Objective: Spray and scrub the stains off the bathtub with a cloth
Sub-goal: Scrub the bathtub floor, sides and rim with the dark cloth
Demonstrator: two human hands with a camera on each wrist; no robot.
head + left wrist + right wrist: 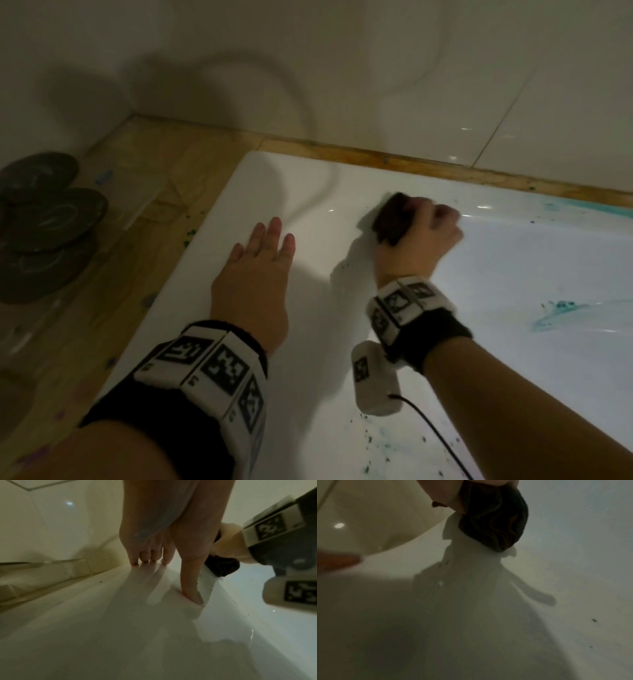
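right hand [419, 236] fisted round dark cloth [394, 219], pressed on far bathtub [308, 342] rim | left hand [255, 274] laid flat, fingers straight, on near-left rim | risk: teal stains [555, 313] at right could be missed; braced palm may slip on wet enamel

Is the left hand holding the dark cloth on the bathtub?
No, the left hand lies flat with straight fingers on the bathtub rim, while the right hand grips the dark cloth.

Two hands [251, 274] [419, 236], one dark cloth [394, 219], one bathtub [308, 192], three dark round discs [51, 212]
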